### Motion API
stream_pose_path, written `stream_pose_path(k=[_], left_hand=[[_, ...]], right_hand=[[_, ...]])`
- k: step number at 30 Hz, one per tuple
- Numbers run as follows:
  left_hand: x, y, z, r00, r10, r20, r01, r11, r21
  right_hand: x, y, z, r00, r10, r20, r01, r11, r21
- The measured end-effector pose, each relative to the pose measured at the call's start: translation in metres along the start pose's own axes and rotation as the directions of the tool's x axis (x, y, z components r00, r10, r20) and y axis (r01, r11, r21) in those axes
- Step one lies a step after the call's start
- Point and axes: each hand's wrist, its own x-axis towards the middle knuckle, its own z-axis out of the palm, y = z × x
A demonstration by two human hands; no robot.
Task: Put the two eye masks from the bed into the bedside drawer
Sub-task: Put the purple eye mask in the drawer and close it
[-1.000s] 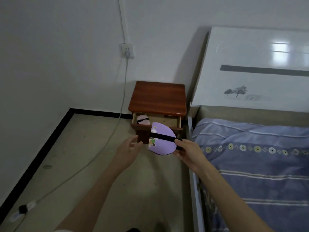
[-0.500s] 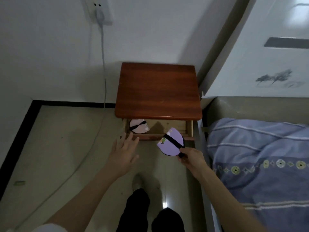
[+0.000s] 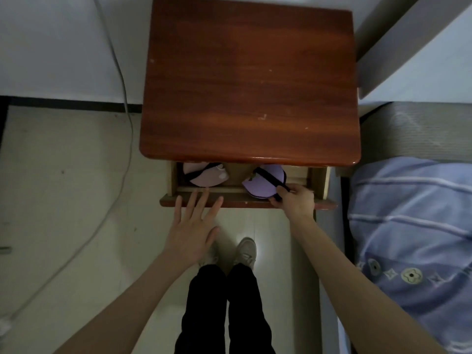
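Seen from above, a reddish-brown wooden nightstand [image 3: 249, 80] fills the upper middle of the view, and its drawer [image 3: 240, 199] is pulled out toward the person below the front edge of the top. The pink eye mask [image 3: 208, 176] lies inside the drawer at its left end, a black strap across it, partly hidden under the nightstand's overhanging top. The purple eye mask [image 3: 260, 183] sits at the drawer's right-of-centre part, its far portion under the top's edge and its near edge overlapping the drawer's front rail.

The right hand [image 3: 297, 201] is at the drawer's front, right of the purple mask, with its fingers [image 3: 279, 191] pinched on the mask's black strap. The left hand [image 3: 192, 229] is spread flat with fingers apart and holds nothing; its fingertips [image 3: 196, 196] reach the drawer's front rail below the pink mask, though contact cannot be told for certain.

Right of the nightstand lies the bed [image 3: 413, 226] with a blue striped cover, and a white headboard [image 3: 421, 47] rises behind it. Left of the nightstand a white cable [image 3: 125, 103] runs down the wall and curves over the pale floor [image 3: 63, 200]. Below the drawer, the person's dark trouser legs [image 3: 222, 310] and light shoes [image 3: 245, 251] stand on the floor.
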Motion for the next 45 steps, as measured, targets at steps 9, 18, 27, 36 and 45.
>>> stream_pose_path(k=[9, 18, 27, 36, 45], left_hand=[[0.002, 0.000, 0.002, 0.997, 0.006, -0.076, -0.001, 0.998, 0.060], [0.002, 0.004, -0.001, 0.993, -0.014, -0.117, 0.023, 0.997, 0.080], [0.023, -0.007, -0.011, 0.915, 0.088, -0.394, -0.028, 0.988, 0.155], [0.039, -0.032, -0.036, 0.861, 0.094, -0.500, 0.047, 0.964, 0.262], [0.068, -0.024, -0.061, 0.905, 0.098, -0.414, -0.006, 0.976, 0.216]], right_hand=[[0.017, 0.000, 0.012, 0.951, -0.302, -0.064, 0.205, 0.773, -0.600], [-0.019, 0.040, -0.020, 0.743, -0.617, 0.258, 0.587, 0.417, -0.694], [-0.009, 0.024, -0.029, 0.610, -0.694, 0.383, 0.544, 0.015, -0.839], [-0.011, 0.002, -0.027, 0.348, -0.872, 0.343, 0.535, -0.116, -0.837], [0.004, -0.022, -0.014, 0.479, -0.818, 0.318, 0.499, -0.045, -0.865]])
